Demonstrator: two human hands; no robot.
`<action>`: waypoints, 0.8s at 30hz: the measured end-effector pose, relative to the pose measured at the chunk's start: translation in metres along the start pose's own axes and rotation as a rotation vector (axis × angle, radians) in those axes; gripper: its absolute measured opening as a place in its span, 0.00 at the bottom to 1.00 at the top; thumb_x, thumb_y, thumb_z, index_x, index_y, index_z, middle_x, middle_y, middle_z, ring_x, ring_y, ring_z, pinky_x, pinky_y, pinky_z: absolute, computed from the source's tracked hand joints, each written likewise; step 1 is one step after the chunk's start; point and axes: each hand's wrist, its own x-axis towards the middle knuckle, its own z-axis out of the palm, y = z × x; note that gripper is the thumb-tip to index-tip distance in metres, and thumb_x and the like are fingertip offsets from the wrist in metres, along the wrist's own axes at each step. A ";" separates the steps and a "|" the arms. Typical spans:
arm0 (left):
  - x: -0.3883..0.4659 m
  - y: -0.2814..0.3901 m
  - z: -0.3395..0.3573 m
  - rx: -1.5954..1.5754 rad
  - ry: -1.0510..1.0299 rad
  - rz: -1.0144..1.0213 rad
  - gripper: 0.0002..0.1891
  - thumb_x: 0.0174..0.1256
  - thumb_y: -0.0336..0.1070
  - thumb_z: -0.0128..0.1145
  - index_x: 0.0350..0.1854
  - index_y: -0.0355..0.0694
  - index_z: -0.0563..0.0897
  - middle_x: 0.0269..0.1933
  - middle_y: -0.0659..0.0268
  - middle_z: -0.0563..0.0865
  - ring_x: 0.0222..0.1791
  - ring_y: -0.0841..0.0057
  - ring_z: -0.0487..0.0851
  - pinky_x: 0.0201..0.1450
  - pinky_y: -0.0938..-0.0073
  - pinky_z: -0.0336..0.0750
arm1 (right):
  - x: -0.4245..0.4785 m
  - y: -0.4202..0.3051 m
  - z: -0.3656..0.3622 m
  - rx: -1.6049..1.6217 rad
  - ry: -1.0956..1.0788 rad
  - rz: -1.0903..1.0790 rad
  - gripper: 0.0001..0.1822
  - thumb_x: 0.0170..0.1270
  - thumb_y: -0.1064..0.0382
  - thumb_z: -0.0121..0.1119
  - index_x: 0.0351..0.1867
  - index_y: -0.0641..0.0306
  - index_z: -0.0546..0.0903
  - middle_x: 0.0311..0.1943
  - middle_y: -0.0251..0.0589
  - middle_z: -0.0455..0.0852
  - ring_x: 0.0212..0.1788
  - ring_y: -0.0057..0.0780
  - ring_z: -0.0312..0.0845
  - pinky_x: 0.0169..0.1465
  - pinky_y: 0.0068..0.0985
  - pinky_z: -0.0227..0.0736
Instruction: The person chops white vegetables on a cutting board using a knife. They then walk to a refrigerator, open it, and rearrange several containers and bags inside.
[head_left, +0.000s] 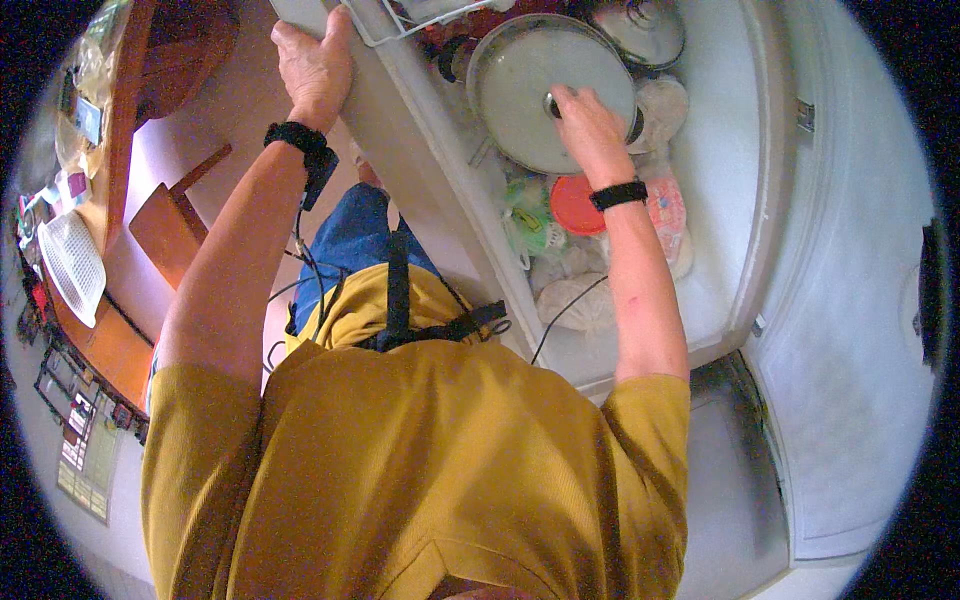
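In the head view, my right hand (589, 131) reaches into an open chest freezer (720, 225) and grips the dark knob of a round lid (517, 82). The lid lies over a wide pan, and its rim looks level with the pan's edge. A dark side handle (636, 126) shows just beyond my fingers. My left hand (315, 67) holds the near rim of the freezer at the top of the view, thumb and fingers spread over the edge. A red round lid (576, 205) lies close by my right wrist.
Frosty bags (577, 304), a green-printed bag (529, 214) and a pink package (667, 206) fill the freezer floor. Another pot lid (645, 30) sits at the back, and a white wire basket (420, 19) hangs at the rim. A white perforated basket (73, 262) stands left on wooden furniture.
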 end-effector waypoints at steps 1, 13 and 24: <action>-0.003 0.004 -0.002 -0.002 0.011 0.014 0.43 0.55 0.65 0.61 0.59 0.31 0.63 0.53 0.39 0.79 0.55 0.46 0.79 0.60 0.57 0.71 | 0.006 -0.001 0.003 -0.008 -0.009 0.009 0.18 0.59 0.66 0.60 0.52 0.52 0.75 0.39 0.50 0.80 0.40 0.55 0.81 0.39 0.46 0.77; -0.003 0.004 -0.008 -0.043 0.031 0.063 0.39 0.57 0.60 0.60 0.56 0.27 0.66 0.53 0.40 0.78 0.53 0.49 0.79 0.57 0.58 0.71 | 0.009 -0.005 0.018 0.017 0.104 -0.034 0.15 0.61 0.65 0.56 0.51 0.50 0.76 0.39 0.51 0.79 0.41 0.55 0.81 0.40 0.47 0.77; -0.015 0.027 -0.013 -0.063 0.042 0.054 0.27 0.66 0.50 0.56 0.55 0.30 0.69 0.47 0.48 0.80 0.47 0.59 0.79 0.53 0.59 0.72 | -0.014 0.015 -0.004 0.199 0.089 0.101 0.24 0.62 0.60 0.59 0.61 0.52 0.73 0.48 0.54 0.81 0.47 0.57 0.79 0.49 0.45 0.75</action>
